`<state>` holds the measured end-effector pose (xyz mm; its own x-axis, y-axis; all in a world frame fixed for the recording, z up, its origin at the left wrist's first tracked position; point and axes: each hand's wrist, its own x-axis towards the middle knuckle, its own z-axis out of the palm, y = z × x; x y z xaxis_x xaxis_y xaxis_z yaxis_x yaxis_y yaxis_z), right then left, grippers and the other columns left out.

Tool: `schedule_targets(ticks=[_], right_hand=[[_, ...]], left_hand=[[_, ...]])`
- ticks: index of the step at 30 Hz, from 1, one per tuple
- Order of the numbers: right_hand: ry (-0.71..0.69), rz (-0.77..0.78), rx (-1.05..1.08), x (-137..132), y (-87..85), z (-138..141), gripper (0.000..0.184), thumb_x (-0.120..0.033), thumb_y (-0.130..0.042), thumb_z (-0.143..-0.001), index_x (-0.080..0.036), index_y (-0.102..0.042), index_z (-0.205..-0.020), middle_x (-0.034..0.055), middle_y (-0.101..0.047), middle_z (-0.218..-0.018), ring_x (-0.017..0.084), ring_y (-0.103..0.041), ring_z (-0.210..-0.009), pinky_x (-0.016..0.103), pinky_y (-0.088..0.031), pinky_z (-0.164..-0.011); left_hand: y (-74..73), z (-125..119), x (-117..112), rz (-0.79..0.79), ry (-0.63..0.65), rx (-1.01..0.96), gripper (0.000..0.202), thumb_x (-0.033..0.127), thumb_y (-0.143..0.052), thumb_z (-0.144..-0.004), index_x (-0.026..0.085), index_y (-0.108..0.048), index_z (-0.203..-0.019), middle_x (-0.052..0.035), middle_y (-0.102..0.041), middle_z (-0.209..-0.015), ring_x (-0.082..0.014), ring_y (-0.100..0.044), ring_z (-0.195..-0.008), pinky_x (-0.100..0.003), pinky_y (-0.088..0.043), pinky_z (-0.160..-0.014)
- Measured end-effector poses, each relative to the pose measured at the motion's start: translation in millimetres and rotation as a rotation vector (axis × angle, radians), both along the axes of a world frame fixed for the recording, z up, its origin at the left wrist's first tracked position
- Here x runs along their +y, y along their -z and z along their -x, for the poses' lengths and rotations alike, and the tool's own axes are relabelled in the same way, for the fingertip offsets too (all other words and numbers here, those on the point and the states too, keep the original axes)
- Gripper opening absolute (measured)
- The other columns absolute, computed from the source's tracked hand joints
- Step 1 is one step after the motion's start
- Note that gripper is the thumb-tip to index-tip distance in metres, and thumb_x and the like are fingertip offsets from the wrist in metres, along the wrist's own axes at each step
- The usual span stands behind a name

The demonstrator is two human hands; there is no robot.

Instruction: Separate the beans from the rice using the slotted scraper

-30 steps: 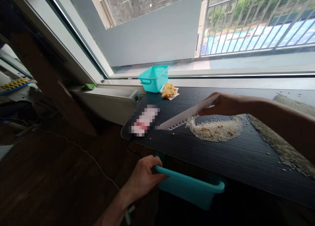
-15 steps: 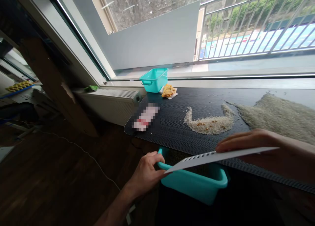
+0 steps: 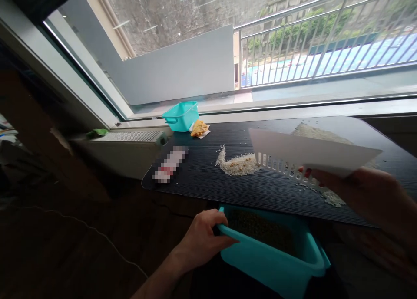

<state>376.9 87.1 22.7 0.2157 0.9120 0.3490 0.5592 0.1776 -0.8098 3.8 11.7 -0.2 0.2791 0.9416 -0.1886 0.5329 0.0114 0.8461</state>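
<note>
My left hand (image 3: 205, 231) grips the near left corner of a teal plastic bin (image 3: 267, 255), thumb outside and fingers over the rim. Dark, fine granules (image 3: 260, 229) lie inside the bin, which is at the table's front edge. My right hand (image 3: 368, 190) holds a white slotted plastic sheet (image 3: 309, 149) above the table, tilted, with its slots along the lower edge. Behind its left end is a curved strip of pale grains (image 3: 239, 165) with a few orange-brown bits. A larger heap of pale grains (image 3: 321, 130) is partly hidden behind the sheet.
The dark table (image 3: 195, 177) stands against a window. A second teal bin (image 3: 182, 116) is at its back left, beside a crumpled yellow item (image 3: 200, 128) on white paper. A blurred-out flat object (image 3: 170, 165) lies near the left edge. A radiator (image 3: 127, 136) adjoins the table.
My right hand has lifted the white sheet from over the near bin and swung it forward above the grains. The bin's contents are now exposed. My left hand keeps its grip; the view has shifted right.
</note>
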Motion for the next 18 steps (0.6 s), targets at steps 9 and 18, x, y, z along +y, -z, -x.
schedule_targets(ticks=[9, 18], right_hand=[[-0.047, 0.054, -0.076, 10, -3.0, 12, 0.058, -0.083, -0.079, -0.076, -0.029, -0.093, -0.088, 0.01, -0.089, -0.085, 0.037, -0.084, -0.083, 0.047, -0.068, -0.067], [-0.007, -0.011, 0.08, 1, 13.7, 1, 0.06, -0.089, -0.085, -0.067, -0.033, -0.094, -0.087, 0.0091, -0.089, -0.088, 0.038, -0.085, -0.085, 0.052, -0.072, -0.076]], left_hand=[[-2.7, 4, -3, -0.01, -0.008, 0.051, 0.027, 0.027, -0.08, -0.08, 0.021, -0.057, -0.068, 0.0032, -0.054, -0.076, -0.0162, -0.051, -0.076, -0.029, -0.037, -0.071], [1.6, -7, 0, -0.018, -0.01, -0.016, 0.027, 0.027, -0.083, -0.079, 0.021, -0.059, -0.068, 0.0047, -0.052, -0.072, -0.0149, -0.05, -0.073, -0.029, -0.035, -0.069]])
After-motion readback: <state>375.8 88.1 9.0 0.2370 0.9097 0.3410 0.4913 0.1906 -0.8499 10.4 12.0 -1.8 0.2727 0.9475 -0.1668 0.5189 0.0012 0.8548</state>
